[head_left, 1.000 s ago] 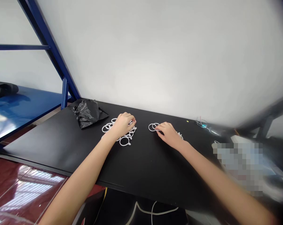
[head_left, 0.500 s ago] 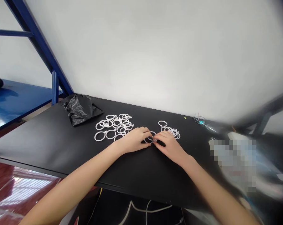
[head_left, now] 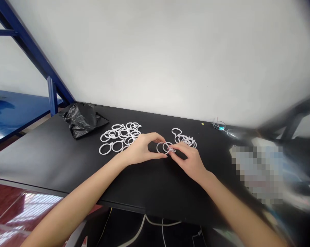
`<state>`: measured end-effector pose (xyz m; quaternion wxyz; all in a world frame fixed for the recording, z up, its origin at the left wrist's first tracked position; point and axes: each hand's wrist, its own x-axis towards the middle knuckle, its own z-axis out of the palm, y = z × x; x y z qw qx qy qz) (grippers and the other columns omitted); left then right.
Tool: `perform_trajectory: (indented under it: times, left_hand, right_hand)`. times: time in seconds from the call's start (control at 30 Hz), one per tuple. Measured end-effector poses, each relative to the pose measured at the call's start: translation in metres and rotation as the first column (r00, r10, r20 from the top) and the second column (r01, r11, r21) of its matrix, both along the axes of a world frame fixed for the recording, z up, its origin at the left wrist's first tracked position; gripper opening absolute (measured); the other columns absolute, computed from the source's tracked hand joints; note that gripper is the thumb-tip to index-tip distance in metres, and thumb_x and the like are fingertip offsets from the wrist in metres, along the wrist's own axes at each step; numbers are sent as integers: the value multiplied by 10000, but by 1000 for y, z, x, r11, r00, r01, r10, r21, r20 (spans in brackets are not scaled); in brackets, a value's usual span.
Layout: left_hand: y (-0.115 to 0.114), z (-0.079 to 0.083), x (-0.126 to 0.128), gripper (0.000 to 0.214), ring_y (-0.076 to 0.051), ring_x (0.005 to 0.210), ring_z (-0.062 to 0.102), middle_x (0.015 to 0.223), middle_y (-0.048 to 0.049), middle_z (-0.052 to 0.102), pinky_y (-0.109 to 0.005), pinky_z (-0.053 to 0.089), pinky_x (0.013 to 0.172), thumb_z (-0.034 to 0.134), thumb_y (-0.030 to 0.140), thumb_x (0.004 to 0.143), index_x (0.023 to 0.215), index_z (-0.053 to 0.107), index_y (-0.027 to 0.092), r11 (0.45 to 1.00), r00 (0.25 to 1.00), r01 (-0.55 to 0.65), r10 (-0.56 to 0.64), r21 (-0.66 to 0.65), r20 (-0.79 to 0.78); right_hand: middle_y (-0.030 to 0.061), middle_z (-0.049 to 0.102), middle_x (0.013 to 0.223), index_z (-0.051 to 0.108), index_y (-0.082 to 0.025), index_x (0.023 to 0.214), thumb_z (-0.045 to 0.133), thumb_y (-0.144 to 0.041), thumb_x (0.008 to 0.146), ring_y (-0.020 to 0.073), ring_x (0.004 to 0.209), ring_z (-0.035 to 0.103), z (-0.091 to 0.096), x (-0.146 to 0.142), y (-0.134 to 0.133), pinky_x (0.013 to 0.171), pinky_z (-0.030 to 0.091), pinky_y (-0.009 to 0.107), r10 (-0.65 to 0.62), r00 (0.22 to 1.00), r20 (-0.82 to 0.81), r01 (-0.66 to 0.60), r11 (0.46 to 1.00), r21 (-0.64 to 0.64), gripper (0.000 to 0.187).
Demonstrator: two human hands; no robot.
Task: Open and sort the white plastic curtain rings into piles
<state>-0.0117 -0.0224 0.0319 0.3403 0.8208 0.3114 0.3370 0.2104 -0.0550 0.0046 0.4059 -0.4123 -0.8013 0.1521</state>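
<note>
Head view: rings partly behind hands

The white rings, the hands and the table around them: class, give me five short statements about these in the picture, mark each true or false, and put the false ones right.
1. The right hand holds white rings in its fingers. True.
2. The left hand is far from those rings. False: its fingertips are right at them, though whether they touch is hard to tell.
3. More rings lie in two groups, a left group and a smaller right group. True.
4. The tabletop is white. False: it is black.
5. The thing lying left of the left group is a wooden box. False: it is a crumpled black plastic bag.
</note>
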Motion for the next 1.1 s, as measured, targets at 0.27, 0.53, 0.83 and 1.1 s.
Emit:
perform_trajectory:
  times: [0.27, 0.53, 0.83, 1.1]
  left_hand:
    - [3, -1, -2, 321, -177, 1001, 661, 1061, -53, 701, -309, 524, 936, 769, 301, 776, 1041, 644, 171, 987, 987, 82, -62, -136, 146]
    - [-1, 3, -1, 276, -183, 989, 668, 1033, -58, 698, -306, 548, 874, 747, 319, 791, 961, 587, 172, 982, 988, 90, -67, -167, 142]
    - [28, -6, -41, 285, -283, 1070, 613, 1180, -132, 620, -431, 506, 900, 499, 299, 916, 1168, 492, 168, 885, 803, -351, 453, 306, -387]
    - [35, -20, -50, 278, -291, 1028, 614, 1078, -123, 645, -433, 466, 908, 423, 191, 897, 1155, 521, 152, 823, 588, -324, 561, 466, -582]
  right_hand:
    - [28, 748, 897, 723, -225, 995, 640, -184, 880, 160, 738, 700, 0, -4, -6, 693, 567, 291, -18, 974, -227, 2, 998, -69, 148]
    - [7, 735, 790, 732, -221, 921, 634, -171, 881, 152, 680, 680, -1, -7, -8, 642, 545, 281, -36, 972, -234, 31, 999, -25, 118]
    - [47, 731, 852, 696, -207, 952, 674, -171, 831, 225, 797, 676, -7, -1, 0, 770, 559, 404, -68, 998, 19, 69, 997, -37, 127]
    - [49, 707, 866, 701, -222, 932, 611, -134, 875, 218, 872, 641, -13, -2, 0, 776, 557, 382, 40, 990, 132, -34, 998, -47, 137]
